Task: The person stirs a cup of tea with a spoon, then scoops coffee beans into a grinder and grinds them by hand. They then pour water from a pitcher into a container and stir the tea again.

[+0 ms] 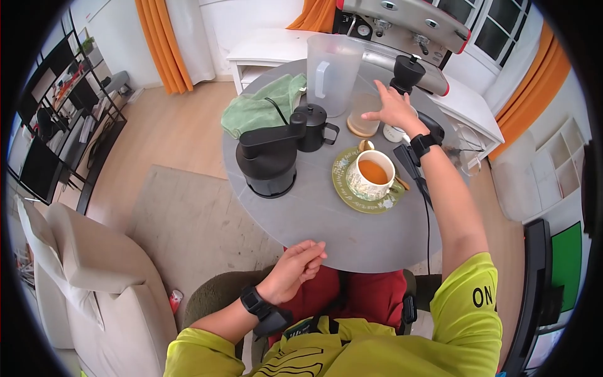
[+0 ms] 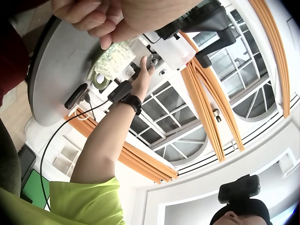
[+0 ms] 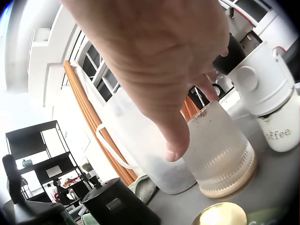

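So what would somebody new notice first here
Probably the patterned cup of orange-brown drink, on a green saucer on the round grey table. Beyond it, the right hand is spread beside a cloudy container. Behind the table stands a big silver espresso machine.

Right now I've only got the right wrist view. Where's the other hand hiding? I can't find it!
Observer: The left hand is down by the near edge of the grey table, with its fingers curled.

Operator: Ooh. Is there anything to drink? I can't see any.

Observer: Yes, in the head view a patterned cup has an orange-brown drink in it.

Operator: Yum! And what's the person wearing?

Observer: A bright yellow-green shirt.
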Demonstrator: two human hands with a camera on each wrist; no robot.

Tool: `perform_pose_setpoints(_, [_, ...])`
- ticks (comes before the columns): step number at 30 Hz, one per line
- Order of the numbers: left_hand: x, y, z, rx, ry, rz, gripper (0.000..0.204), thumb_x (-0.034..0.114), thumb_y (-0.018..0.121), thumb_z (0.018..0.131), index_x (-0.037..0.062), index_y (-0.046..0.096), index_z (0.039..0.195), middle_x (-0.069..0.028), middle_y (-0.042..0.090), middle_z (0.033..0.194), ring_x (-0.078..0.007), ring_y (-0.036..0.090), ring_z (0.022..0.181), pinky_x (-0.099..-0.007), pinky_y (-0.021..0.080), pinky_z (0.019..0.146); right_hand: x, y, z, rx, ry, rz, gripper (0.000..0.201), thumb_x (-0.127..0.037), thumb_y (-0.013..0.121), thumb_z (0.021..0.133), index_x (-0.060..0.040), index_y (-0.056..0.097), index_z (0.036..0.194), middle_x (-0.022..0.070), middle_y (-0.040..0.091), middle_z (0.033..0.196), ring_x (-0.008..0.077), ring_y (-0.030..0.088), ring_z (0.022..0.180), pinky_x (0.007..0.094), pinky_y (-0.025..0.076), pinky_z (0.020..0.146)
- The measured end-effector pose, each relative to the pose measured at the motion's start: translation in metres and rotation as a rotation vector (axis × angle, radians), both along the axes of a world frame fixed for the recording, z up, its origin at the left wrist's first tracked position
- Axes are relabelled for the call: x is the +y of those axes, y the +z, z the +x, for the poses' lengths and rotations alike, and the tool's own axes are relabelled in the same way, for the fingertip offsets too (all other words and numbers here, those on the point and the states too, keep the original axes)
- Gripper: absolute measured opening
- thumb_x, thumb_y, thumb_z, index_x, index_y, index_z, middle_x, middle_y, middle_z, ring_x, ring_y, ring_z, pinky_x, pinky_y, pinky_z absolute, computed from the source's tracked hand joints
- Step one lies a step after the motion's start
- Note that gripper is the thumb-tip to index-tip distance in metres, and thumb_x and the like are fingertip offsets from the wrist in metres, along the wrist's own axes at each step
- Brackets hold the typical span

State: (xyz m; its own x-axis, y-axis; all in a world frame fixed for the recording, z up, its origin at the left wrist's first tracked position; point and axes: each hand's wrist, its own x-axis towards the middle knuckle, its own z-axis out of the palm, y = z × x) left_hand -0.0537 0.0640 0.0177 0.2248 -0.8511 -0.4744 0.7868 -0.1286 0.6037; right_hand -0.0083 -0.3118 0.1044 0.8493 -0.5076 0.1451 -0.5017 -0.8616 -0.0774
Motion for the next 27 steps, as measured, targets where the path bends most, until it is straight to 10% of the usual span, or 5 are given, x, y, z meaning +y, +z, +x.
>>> perform_pose_setpoints(13, [0.000,0.002,0.000,-0.009,-0.008,-0.017,0.021,0.023,0.052,0.098,0.0095,0.053,0.082,0.0061,0.038,0.063,-0.0042,0.033,0.056,-0.0191,0.028,0.052,0.001,-0.006,0.017,-0.028,-0.027,0.060,0.099,-0.039,0.078,0.065,-0.0090,0.027,0.144,0.0204,0.054,0.128,0.0363,0.050,0.120,0.0606,0.019,0.108])
perform_pose_setpoints(27, [0.001,-0.003,0.000,-0.015,0.001,0.003,0.021,0.024,0.053,0.097,0.0102,0.054,0.082,0.0063,0.038,0.063,-0.0042,0.032,0.055,-0.0191,0.027,0.051,0.012,0.023,0.017,-0.251,-0.013,0.240,0.101,-0.040,0.076,0.059,-0.0013,0.031,0.141,0.0243,0.055,0.126,0.0370,0.054,0.115,0.0401,0.039,0.101])
